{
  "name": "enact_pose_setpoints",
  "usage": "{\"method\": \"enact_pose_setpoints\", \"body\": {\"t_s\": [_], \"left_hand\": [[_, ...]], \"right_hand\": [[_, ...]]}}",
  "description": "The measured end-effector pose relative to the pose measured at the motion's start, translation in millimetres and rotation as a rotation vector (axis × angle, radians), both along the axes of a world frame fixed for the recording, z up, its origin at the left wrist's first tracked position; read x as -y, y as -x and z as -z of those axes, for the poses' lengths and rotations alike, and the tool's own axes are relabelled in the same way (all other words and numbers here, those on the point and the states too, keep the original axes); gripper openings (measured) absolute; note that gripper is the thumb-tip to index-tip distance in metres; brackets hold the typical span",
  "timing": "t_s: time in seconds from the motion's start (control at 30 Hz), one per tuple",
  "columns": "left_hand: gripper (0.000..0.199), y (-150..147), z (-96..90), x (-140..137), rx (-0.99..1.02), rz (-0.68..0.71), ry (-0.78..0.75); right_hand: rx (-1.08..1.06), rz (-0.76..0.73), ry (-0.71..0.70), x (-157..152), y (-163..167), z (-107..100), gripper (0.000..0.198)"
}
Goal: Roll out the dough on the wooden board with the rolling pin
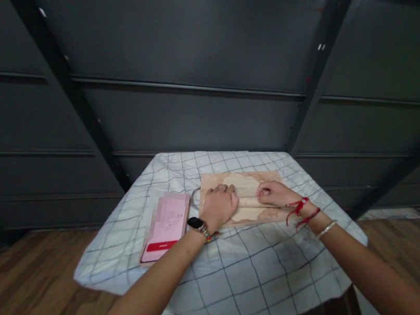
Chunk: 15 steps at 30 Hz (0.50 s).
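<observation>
Step in hand, it seems: close handwork on a tan sheet point(248, 188).
Left hand point(222, 204) over its left part, right hand point(272, 193) over its right, both curled; I can't tell whether they grip anything. It lies on the bench point(247, 276), phone point(169, 222) to its left; the next move likely calls for keeping it flat.

A white cloth point(229, 289), patterned with a dark grid, was spread beneath everything. On its left side a phone point(166, 227) was laid screen up; its pink screen was partly blurred into blocks, and a red bar point(161, 246) was shown near the lower end. Beyond the cloth, a dark grey wall point(197, 29) was crossed by ridges point(188, 89) and divided by posts point(319, 74). The floor point(43, 269) was covered in brown planks.
</observation>
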<state>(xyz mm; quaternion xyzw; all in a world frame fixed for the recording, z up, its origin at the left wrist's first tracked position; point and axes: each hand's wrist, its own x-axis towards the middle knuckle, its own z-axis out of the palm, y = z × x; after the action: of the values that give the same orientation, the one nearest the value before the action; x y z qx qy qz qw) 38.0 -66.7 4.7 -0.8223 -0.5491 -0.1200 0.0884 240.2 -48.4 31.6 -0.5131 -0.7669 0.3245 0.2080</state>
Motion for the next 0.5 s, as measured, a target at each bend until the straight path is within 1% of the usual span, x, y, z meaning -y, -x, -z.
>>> {"method": "enact_pose_setpoints", "body": {"t_s": [0.13,0.27,0.33,0.43,0.5], "left_hand": [[0.033,0.2,0.1,-0.6,-0.002,-0.006,-0.001],[0.033,-0.6,-2.0,0.3,0.004,-0.008,0.027],[0.033,-0.9,-2.8,0.9,0.011,-0.011,0.035],[0.032,-0.6,-2.9,1.2,0.018,-0.013,0.025],[0.032,-0.4,-2.4,0.8,0.015,-0.011,0.017]], "right_hand": [[0.029,-0.044,0.012,1.1,-4.1,0.0,0.022],[0.075,-0.001,-0.065,-0.2,-6.2,5.3,0.020],[0.065,-0.023,-0.089,-1.8,-7.7,7.7,0.019],[0.036,-0.101,-0.039,-3.1,-10.9,7.3,0.021],[0.032,-0.126,0.002,-2.0,-12.4,5.3,0.025]]}}
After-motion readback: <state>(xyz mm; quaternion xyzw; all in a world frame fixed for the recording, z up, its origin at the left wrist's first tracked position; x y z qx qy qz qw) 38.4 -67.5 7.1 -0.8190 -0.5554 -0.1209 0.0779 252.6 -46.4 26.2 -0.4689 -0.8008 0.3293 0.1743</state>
